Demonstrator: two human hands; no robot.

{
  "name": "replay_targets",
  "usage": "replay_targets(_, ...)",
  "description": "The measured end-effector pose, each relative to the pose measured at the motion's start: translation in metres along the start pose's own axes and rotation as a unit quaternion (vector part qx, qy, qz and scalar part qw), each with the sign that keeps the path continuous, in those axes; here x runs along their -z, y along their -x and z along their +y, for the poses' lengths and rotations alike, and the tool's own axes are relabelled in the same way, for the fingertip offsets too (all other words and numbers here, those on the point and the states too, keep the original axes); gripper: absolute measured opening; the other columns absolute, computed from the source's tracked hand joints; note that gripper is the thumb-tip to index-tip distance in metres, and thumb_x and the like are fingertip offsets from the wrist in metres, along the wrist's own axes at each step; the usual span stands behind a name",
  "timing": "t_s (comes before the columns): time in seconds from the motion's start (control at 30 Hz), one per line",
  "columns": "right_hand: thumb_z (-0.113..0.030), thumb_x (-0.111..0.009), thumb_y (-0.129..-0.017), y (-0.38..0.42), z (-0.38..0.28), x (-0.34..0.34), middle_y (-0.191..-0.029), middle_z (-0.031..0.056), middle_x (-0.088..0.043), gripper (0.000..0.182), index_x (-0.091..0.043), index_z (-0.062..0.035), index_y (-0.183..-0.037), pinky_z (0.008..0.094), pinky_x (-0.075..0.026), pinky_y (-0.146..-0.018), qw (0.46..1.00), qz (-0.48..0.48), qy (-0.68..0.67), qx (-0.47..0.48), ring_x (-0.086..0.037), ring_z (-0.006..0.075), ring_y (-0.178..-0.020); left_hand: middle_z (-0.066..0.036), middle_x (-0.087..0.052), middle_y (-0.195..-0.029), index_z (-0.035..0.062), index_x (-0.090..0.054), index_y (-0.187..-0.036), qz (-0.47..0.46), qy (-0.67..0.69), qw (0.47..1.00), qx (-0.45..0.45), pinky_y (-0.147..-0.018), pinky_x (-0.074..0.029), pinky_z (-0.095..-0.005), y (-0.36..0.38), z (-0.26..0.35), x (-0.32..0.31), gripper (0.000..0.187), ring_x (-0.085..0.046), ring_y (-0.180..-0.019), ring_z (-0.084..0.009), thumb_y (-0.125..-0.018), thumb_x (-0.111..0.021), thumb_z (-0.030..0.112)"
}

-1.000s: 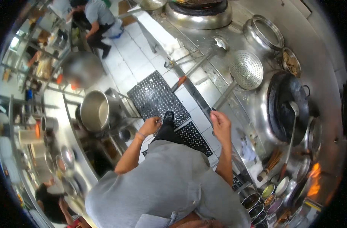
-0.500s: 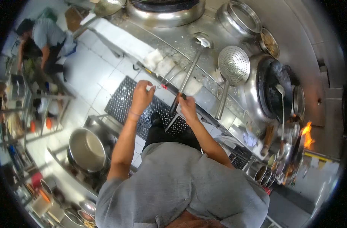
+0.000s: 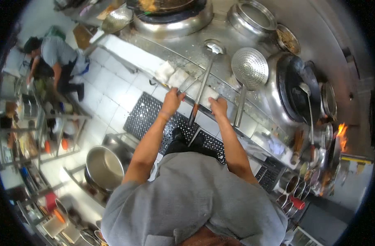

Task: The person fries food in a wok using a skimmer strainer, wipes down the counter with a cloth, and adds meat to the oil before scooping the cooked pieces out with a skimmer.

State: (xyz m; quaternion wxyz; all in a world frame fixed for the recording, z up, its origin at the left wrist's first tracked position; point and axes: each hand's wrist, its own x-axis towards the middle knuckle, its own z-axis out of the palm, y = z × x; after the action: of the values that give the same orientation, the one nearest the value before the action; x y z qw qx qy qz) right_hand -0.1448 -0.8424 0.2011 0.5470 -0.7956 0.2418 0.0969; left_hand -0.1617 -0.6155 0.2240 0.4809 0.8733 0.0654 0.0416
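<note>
At the counter's front edge, my left hand (image 3: 172, 101) is closed near a thin wire tool (image 3: 191, 85) and a small red piece; what its fingers hold is too small to tell. My right hand (image 3: 218, 107) pinches the right end of a folded white cloth (image 3: 209, 95) on the edge. Between my hands lies a long-handled ladle (image 3: 204, 84), its dark grip sticking out over the floor. To the right, a perforated skimmer (image 3: 250, 67) rests on the steel counter, with its handle pointing toward me.
Woks sit on burners at the top and at the right (image 3: 296, 90); a flame (image 3: 342, 136) burns at far right. A large pot (image 3: 105, 167) stands at lower left. Another person (image 3: 56, 57) bends by a shelf at upper left. Black mats (image 3: 154, 119) cover part of the floor.
My right hand has let go of the ladle's grip and moved right to the cloth. My left hand has moved right to the counter edge. The view has shifted slightly.
</note>
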Motion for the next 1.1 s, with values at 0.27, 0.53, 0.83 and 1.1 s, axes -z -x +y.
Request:
replay_targets(0.27, -0.025, -0.071, -0.076, 0.024, -0.014, 0.021, -0.076, 0.0187, -0.064, 0.036, -0.059, 0.0068, -0.086, 0.0402, -0.05, -0.055, 0.999, 0.0, -0.006, -0.033, -0.063, 0.0282, -0.064, -0.027, -0.063, -0.075, -0.0072, -0.056, -0.089, 0.002, -0.036, 0.999, -0.01, -0.062, -0.049, -0.0445, 0.009, 0.008, -0.019, 0.038, -0.064, -0.073, -0.0412, -0.086, -0.067, 0.029)
replay_targets(0.53, -0.037, -0.075, -0.077, 0.058, 0.034, 0.002, -0.099, 0.0253, -0.061, 0.065, -0.047, 0.0094, -0.114, 0.0432, -0.048, -0.081, 0.917, 0.206, 0.167, 0.3, -0.061, 0.0409, -0.09, -0.027, -0.063, -0.075, -0.0073, -0.056, -0.092, -0.009, -0.064, 0.998, -0.014, -0.062, -0.049, -0.0442, 0.017, 0.014, -0.019, 0.039, -0.064, -0.073, -0.0431, -0.086, -0.067, 0.029)
replay_targets(0.83, -0.017, -0.065, -0.078, 0.079, 0.007, 0.002, -0.08, 0.0279, -0.061, 0.034, -0.044, -0.0006, -0.099, 0.052, -0.046, -0.071, 0.98, 0.016, 0.026, 0.198, -0.061, 0.0473, -0.079, -0.027, -0.063, -0.075, -0.004, -0.058, -0.083, -0.018, -0.104, 0.994, -0.009, -0.068, -0.049, -0.0459, 0.03, 0.03, -0.036, 0.038, -0.063, -0.078, -0.0434, -0.087, -0.064, 0.033)
replay_targets(1.1, -0.027, -0.065, -0.085, 0.086, 0.001, 0.035, -0.083, 0.0286, -0.062, 0.037, -0.047, 0.0002, -0.102, 0.0532, -0.047, -0.072, 0.933, -0.001, 0.166, 0.319, -0.061, 0.0463, -0.079, -0.03, -0.059, -0.099, -0.007, -0.054, -0.101, 0.076, -0.184, 0.978, -0.065, -0.08, -0.046, -0.0494, 0.017, 0.014, -0.005, 0.046, -0.057, -0.093, -0.0449, -0.082, -0.07, 0.032)
